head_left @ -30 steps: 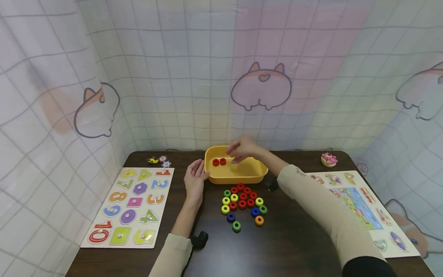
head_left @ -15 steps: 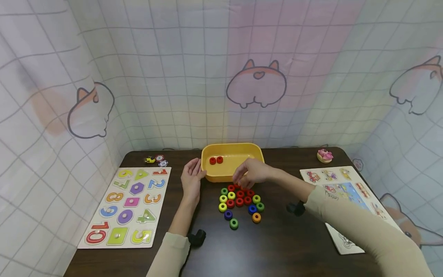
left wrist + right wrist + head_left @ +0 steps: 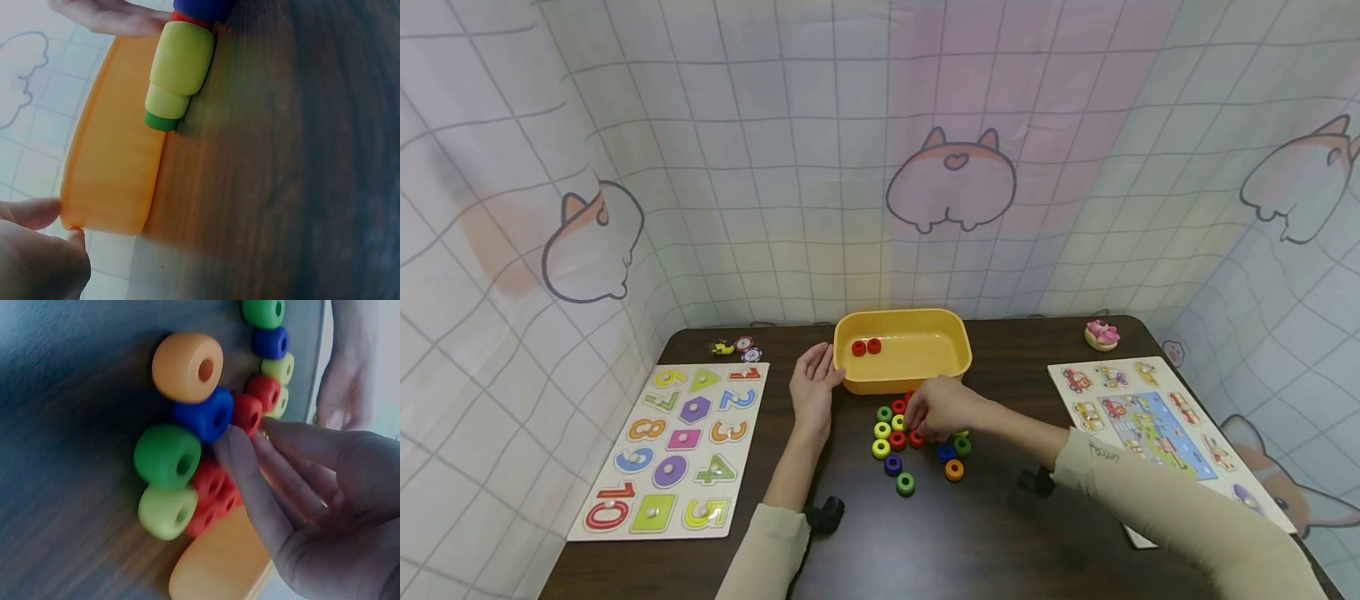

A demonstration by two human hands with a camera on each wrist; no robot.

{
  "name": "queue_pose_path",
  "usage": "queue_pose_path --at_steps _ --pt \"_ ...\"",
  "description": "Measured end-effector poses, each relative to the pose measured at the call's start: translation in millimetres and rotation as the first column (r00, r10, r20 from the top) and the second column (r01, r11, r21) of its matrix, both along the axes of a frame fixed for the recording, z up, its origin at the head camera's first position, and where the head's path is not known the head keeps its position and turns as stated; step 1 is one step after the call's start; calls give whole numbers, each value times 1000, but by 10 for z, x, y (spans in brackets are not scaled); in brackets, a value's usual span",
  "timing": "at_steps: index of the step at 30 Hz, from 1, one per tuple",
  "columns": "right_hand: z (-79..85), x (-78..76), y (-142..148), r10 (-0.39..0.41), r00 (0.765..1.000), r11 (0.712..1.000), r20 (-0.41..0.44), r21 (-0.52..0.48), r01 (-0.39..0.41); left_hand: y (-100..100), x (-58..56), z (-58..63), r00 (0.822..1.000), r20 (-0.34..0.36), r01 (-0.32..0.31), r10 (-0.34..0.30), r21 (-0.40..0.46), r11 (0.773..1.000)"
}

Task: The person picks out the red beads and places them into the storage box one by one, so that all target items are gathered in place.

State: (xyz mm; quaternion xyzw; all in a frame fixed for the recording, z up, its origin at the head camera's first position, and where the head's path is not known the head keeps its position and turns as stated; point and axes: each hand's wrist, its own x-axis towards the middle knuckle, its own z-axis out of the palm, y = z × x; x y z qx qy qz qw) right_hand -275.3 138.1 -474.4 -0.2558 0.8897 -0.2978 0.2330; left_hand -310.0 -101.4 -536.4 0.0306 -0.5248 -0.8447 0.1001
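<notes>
My left hand [image 3: 812, 392] rests at the left end of the yellow tray [image 3: 902, 387], fingers along the outer wall and thumb near the front corner. In the left wrist view its fingertips touch the corner of the tray [image 3: 119, 150]. Two red beads [image 3: 874, 346] lie inside the tray. My right hand [image 3: 943, 410] reaches down over the cluster of beads in front of it, covering several red ones. In the right wrist view its fingers [image 3: 250, 469] stand between a blue bead [image 3: 209, 415] and a red bead [image 3: 247, 414]; I cannot tell whether they hold one.
Green [image 3: 905, 484], orange [image 3: 954, 471] and yellow beads [image 3: 881, 449] lie around the cluster. A number puzzle board [image 3: 571, 533] is at the left, a picture puzzle board [image 3: 1060, 375] at the right. Small toys [image 3: 722, 347] and a pink figure [image 3: 1102, 335] sit near the back edge.
My right hand has moved from above the tray down and toward me onto the red beads. My left hand stays at the tray's left end. The view has shifted slightly.
</notes>
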Motion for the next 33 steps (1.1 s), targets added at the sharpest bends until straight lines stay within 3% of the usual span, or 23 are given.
queue_pose_path --at_steps 9,15,19,24,29,33 --pt "-8 43 -92 14 996 999 83 -47 -10 -20 15 0 1000 15 -13 13 -5 1000" --pt "252 -116 -92 -33 976 991 215 -123 60 -13 13 9 1000 19 -14 14 -5 1000" --pt "490 -377 -100 -71 962 980 265 -160 116 5 1 9 1000 12 -13 13 8 1000" --pt "591 -840 -106 -179 941 966 287 -129 223 44 -36 -17 999 31 -12 11 21 1000" --pt "480 -1245 -180 -290 912 932 290 -131 338 42 -41 -29 1000 27 -14 13 14 1000" --pt "296 -1429 -274 -332 912 916 241 -150 373 32 -26 -21 999 19 -27 27 17 999"
